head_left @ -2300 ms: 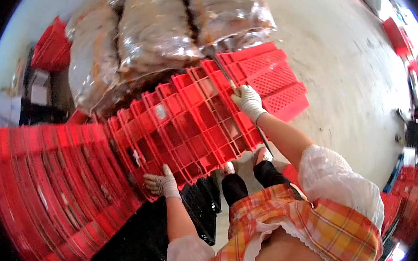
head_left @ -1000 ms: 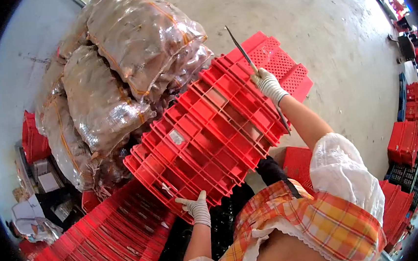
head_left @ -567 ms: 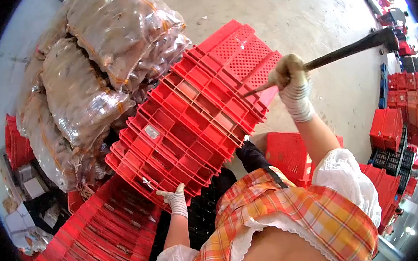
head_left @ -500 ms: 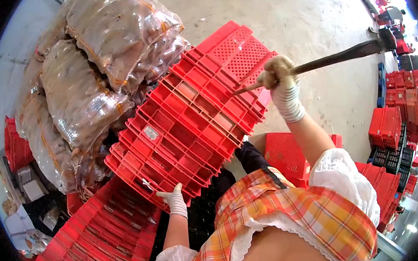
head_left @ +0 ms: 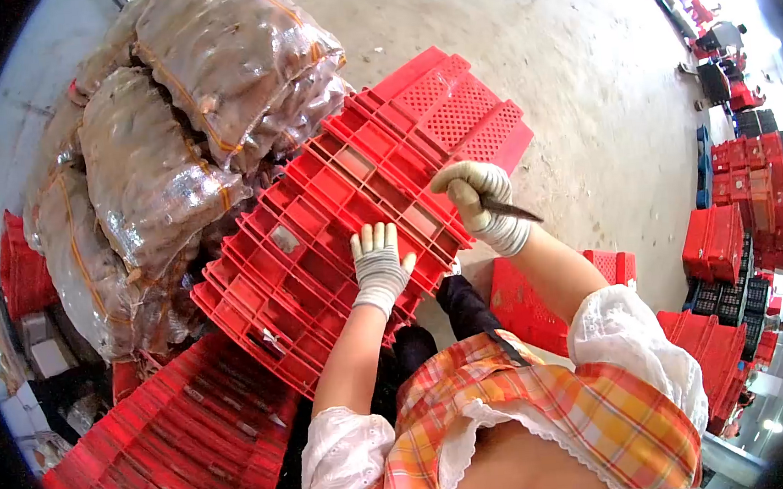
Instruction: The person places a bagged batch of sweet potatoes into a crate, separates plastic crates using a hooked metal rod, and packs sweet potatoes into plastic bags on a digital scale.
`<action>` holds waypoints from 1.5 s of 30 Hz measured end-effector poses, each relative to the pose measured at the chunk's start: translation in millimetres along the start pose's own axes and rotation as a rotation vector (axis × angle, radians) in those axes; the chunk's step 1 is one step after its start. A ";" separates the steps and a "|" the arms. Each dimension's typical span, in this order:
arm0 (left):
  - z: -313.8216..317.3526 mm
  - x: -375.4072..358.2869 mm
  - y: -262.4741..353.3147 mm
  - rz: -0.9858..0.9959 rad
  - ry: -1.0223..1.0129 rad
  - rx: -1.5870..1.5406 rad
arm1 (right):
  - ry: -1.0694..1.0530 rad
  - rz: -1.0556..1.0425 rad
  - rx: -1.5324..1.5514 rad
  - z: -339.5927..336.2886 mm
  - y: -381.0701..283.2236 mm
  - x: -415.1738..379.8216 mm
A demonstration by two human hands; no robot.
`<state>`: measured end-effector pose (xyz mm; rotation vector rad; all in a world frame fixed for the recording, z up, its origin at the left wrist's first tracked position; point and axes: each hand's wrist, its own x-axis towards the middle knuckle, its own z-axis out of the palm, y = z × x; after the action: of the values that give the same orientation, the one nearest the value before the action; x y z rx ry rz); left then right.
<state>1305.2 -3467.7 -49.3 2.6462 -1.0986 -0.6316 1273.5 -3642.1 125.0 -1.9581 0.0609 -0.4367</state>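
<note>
My left hand (head_left: pixel 380 268), in a white striped glove, lies with fingers spread on the side of a tall stack of nested red plastic crates (head_left: pixel 314 191). The stack's perforated upper end (head_left: pixel 459 110) points away from me to the upper right. My right hand (head_left: pixel 478 203), gloved the same way, is wrapped round a dark rod-like tool (head_left: pixel 513 209) close to the stack's right edge. Only a short dark length of the rod shows beside the fist; the rest is hidden.
Filled clear plastic sacks (head_left: pixel 156 171) are piled left of the stack. Another row of nested red crates (head_left: pixel 168 446) fills the lower left. Red crates (head_left: pixel 534 302) stand by my legs, with more crates (head_left: pixel 713 245) and black crates (head_left: pixel 740 286) along the right.
My left hand has moved up from the stack's lower edge to its middle. My right hand has come down and left, turning the rod from stretched out rightward to mostly hidden.
</note>
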 end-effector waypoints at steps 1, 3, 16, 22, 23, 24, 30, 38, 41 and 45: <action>-2.3 10.7 0.8 0.030 -0.048 0.010 | 0.009 -0.048 0.071 1.8 -0.3 3.8; 10.6 25.5 -9.9 0.043 -0.019 0.119 | 0.254 -0.008 0.195 -4.8 25.2 20.6; 18.1 32.8 -23.1 0.158 -0.038 0.253 | 1.423 0.689 0.746 -154.2 240.3 -38.9; 17.1 39.8 -17.9 0.143 0.006 0.190 | 0.822 0.170 0.632 -128.6 80.7 25.4; 16.7 40.8 -18.1 0.141 -0.003 0.193 | 0.716 0.064 0.552 -108.2 59.0 22.0; 13.2 42.5 -16.3 0.145 -0.002 0.196 | 0.502 -0.063 0.469 -99.7 54.0 10.1; 10.5 46.0 -14.1 0.092 -0.110 0.209 | -0.085 -0.466 -0.096 -41.3 20.1 -23.5; -1.6 43.2 -18.3 0.157 -0.085 0.173 | 0.462 0.166 0.012 -1.6 6.4 -64.5; -25.2 46.8 -9.4 0.167 -0.244 0.226 | 0.423 0.125 -0.144 -9.2 19.9 -58.3; -12.1 46.3 -18.7 0.232 -0.177 0.275 | 0.620 0.170 0.394 -30.1 31.1 -13.3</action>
<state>1351.7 -3487.3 -59.2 2.6615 -1.6222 -0.7237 1256.0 -3678.4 104.3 -1.3643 0.4951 -0.8582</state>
